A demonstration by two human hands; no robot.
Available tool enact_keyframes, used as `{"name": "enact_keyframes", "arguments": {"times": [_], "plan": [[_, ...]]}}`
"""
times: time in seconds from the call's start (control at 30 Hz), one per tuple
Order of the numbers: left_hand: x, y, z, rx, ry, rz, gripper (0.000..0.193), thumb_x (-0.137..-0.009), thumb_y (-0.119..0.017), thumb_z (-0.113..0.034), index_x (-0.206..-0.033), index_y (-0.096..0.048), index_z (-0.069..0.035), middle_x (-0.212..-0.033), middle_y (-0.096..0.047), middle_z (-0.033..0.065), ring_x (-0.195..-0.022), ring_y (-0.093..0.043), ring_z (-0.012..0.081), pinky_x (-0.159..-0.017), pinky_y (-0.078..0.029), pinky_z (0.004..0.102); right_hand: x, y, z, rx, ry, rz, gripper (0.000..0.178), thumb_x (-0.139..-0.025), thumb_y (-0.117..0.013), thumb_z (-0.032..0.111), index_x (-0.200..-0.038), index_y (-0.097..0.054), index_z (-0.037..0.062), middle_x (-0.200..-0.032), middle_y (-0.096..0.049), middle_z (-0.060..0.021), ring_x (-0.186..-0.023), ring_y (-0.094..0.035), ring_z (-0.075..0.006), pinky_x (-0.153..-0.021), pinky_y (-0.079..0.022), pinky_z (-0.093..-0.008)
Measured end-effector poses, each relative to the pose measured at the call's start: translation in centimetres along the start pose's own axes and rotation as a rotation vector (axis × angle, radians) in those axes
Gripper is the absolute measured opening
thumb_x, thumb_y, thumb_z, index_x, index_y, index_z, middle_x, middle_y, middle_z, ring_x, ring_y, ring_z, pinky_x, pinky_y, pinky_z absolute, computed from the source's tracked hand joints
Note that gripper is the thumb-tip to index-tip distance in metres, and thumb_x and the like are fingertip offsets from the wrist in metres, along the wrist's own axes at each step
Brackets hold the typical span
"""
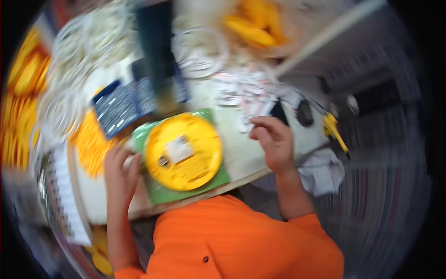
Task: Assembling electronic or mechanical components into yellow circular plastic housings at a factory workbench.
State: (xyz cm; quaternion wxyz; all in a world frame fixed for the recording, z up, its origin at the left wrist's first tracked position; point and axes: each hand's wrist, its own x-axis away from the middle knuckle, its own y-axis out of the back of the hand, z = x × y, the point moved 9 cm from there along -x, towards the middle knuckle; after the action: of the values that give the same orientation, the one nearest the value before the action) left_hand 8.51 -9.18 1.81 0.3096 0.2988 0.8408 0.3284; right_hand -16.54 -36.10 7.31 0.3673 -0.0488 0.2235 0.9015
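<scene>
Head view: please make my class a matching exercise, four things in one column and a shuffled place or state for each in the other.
1. Yellow disc
2. Green mat
3. Left hand
4. Right hand

A. Beside the heap of small yellow pieces
B. Lies underneath the round piece
C. Near the dark oval object
D. Bears a pale square patch

Pairs: 1-D, 2-B, 3-A, 4-C

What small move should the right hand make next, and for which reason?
Probably the right hand should move leftward to steady the yellow disc: the disc lies on the green mat, and this hand is apart from it.
</scene>
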Motion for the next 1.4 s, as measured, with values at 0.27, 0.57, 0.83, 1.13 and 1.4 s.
{"name": "enact_keyframes", "arguments": {"times": [0.27, 0.57, 0.83, 1.13, 1.4], "plan": [[2.6, -0.9, -10.0, -0.086, -0.434, 0.152, 0.017, -0.077, -0.078, -0.006, -0.089, -0.066, -0.007, -0.089, -0.064, 0.0078, -0.09, -0.063, 0.0295, -0.086, -0.046, 0.0439, 12.9, 23.7, -14.7, -0.207, -0.624, -0.922, 0.042, -0.102, -0.064, 0.038, -0.133, -0.055, 0.0119, -0.098, -0.061, -0.0023, -0.074, -0.061, -0.0099, -0.056, -0.049, -0.0248], [4.7, -2.3, -9.7, -0.067, -0.537, 0.256, 0.021, -0.071, -0.083, -0.016, -0.087, -0.069, -0.013, -0.084, -0.066, 0.0013, -0.083, -0.065, 0.0226, -0.088, -0.047, 0.0439, 9.1, 32.5, -14.6, 0.454, -0.287, -0.884, 0.032, -0.097, -0.074, 0.03, -0.118, -0.069, 0.0065, -0.104, -0.069, -0.0044, -0.09, -0.064, -0.0116, -0.074, -0.053, -0.0277], [4.0, -2.5, -8.4, -0.095, -0.456, 0.192, 0.015, -0.077, -0.082, -0.021, -0.087, -0.071, -0.016, -0.084, -0.065, -0.0025, -0.082, -0.064, 0.0173, -0.095, -0.044, 0.0434, 10.8, 22.9, -3.4, 0.259, 0.012, -0.881, 0.032, -0.104, -0.061, 0.017, -0.131, -0.056, 0.0014, -0.105, -0.065, -0.008, -0.078, -0.058, -0.0092, -0.068, -0.05, -0.0218], [2.3, -1.7, -7.9, -0.118, -0.178, 0.004, 0.014, -0.081, -0.081, -0.016, -0.093, -0.073, -0.016, -0.082, -0.064, -0.0005, -0.087, -0.063, 0.0206, -0.101, -0.041, 0.0448, 9.4, -3.4, -0.7, -0.111, 0.004, -0.098, 0.048, -0.087, -0.08, 0.009, -0.127, -0.056, -0.0004, -0.099, -0.067, -0.0083, -0.088, -0.066, -0.0164, -0.078, -0.056, -0.0311], [3.4, -2.3, -7.3, -0.213, -0.067, -0.08, 0.011, -0.083, -0.078, -0.016, -0.092, -0.072, -0.016, -0.104, -0.065, 0.0009, -0.112, -0.058, 0.0247, -0.112, -0.029, 0.0545, 8.6, -7.7, 2.6, 0.119, 0.301, 0.1, 0.043, -0.082, -0.083, 0.007, -0.114, -0.055, 0.0019, -0.091, -0.066, -0.0146, -0.074, -0.067, -0.0259, -0.066, -0.055, -0.0352]]}}
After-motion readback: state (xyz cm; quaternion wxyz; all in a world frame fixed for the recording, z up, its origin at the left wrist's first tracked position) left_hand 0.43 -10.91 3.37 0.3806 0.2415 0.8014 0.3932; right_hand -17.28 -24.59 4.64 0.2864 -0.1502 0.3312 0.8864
